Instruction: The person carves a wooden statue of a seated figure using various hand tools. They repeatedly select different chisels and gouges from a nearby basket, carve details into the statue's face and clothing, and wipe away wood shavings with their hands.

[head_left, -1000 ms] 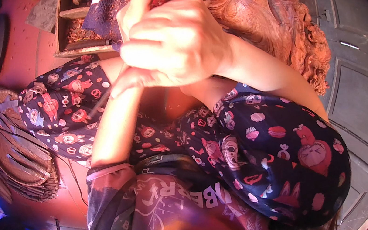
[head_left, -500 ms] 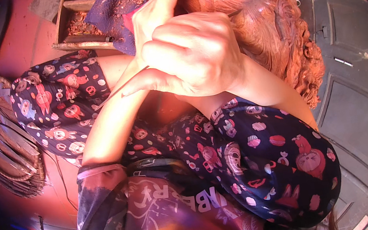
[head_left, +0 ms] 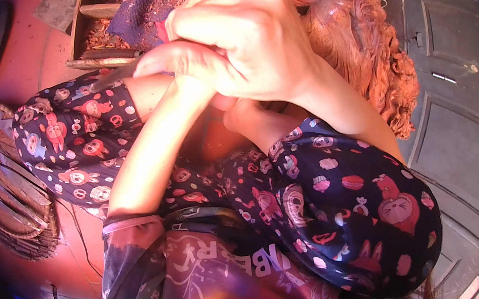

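- While clenched over the work, right hand [head_left: 243,45] fisted tight around a thin metal carving tool [head_left: 118,73]; grey tip pokes out left past the knuckles.
- Left hand [head_left: 247,115] mostly hidden under the right; seems pressed against the carving, grip cannot be told.
- Versus half a second ago: fist lower and more central in frame, tool tip now showing where it was hidden. Reads as a small reposition of the cut, not a tool swap.
- Carved wood piece [head_left: 357,29] just behind and right of the fist, touching it: reddish, dense curls and scrolls, rough matte grain.
- Wooden tray [head_left: 92,51] upper left: shavings, dark blue cloth [head_left: 138,17] draped over it.
- Round woven basket [head_left: 5,182] at left, flat dark strips inside.
- Grey panelled door [head_left: 462,118] lying at right, smooth painted surface.
- Sleeves: dark patterned fabric, soft.
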A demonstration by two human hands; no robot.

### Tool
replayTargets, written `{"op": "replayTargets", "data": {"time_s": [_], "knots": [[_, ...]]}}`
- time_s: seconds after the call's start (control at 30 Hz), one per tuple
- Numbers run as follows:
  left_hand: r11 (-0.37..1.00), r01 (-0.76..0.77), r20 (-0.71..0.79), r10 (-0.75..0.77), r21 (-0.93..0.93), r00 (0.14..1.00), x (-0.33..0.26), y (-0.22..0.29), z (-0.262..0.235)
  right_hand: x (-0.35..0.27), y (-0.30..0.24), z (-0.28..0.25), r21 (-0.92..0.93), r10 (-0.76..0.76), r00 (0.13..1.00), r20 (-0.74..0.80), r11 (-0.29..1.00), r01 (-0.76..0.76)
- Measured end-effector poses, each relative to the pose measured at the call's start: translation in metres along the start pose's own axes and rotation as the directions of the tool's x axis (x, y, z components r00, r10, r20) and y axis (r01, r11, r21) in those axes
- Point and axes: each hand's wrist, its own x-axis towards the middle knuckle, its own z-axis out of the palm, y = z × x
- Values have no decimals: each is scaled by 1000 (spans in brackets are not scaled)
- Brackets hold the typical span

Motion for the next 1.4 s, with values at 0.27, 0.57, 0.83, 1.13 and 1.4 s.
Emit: {"op": "replayTargets", "data": {"time_s": [0.27,0.57,0.83,1.13,1.4], "knots": [[998,38,-39,-40,-46,998,13,-7,-5,4,2,8,62,3,996,-89,998,3],[983,68,56,-59,-171,997,5,-3,-14,0,-5,14,17,-8,997,-78,1000,9],[907,139,89,-113,-398,990,-3,-12,-16,-5,8,27,-37,-155,980,-128,988,152],[951,-53,-14,51,-304,999,-16,-27,-16,-16,-6,23,-125,-185,981,50,974,190],[974,-177,-34,174,-140,984,-9,-35,-6,-18,5,15,-174,-168,985,33,970,171]]}}
